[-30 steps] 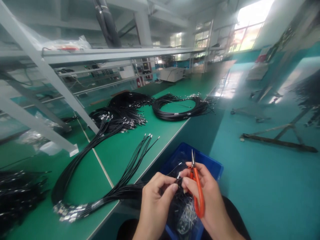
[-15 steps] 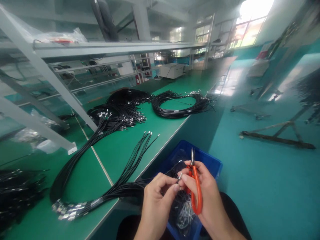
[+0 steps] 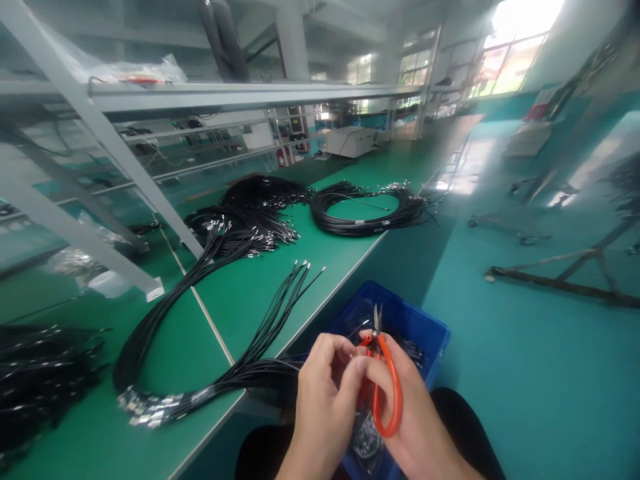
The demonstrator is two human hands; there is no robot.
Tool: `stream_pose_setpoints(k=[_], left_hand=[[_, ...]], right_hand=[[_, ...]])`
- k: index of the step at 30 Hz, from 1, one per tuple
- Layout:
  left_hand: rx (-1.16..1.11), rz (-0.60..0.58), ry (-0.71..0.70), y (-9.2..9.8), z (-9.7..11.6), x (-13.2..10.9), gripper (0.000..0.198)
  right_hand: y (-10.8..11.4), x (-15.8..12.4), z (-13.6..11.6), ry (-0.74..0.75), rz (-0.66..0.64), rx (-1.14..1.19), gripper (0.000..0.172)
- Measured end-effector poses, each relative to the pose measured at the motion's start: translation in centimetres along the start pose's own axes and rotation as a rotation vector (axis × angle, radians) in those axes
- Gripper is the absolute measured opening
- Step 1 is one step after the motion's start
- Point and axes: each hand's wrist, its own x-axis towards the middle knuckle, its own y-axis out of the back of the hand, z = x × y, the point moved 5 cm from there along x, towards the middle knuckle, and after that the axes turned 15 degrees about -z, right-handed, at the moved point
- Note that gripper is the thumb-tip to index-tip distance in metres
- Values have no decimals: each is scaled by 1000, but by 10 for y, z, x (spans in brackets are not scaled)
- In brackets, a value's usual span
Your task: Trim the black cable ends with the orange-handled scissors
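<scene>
Orange-handled scissors (image 3: 396, 387) are in my right hand (image 3: 410, 387), blades pointing up and away and slightly apart. My left hand (image 3: 325, 393) is closed in a pinch, its fingertips meeting those of the right hand above the blue bin. The end of a black cable is between these fingertips, mostly hidden by them now. A bundle of black cables (image 3: 260, 373) curves over the green table and runs behind my left hand. Its loose metal-tipped ends (image 3: 305, 270) fan out on the table.
Below my hands stands a blue bin (image 3: 435, 333) with clear plastic scraps in it. More coiled cables (image 3: 345, 227) and a dark cable pile (image 3: 45, 380) lie on the green table (image 3: 270, 287). A metal shelf frame (image 3: 125, 160) rises at left; a wheeled stand (image 3: 560, 273) is at right.
My hands have drawn closer together, and the silver cable tip seen between them is now covered. The scissors have tilted leftward and their blades are wider apart. The view has shifted slightly.
</scene>
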Motion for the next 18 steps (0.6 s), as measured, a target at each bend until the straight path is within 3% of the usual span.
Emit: stream_pose_setpoints(k=[7, 18], left_hand=[[-379, -201, 3, 10, -2, 7, 7], [-511, -213, -23, 7, -8, 9, 7]], right_hand=[[6, 4, 2, -19, -31, 73, 20], [5, 4, 4, -27, -54, 170, 18]])
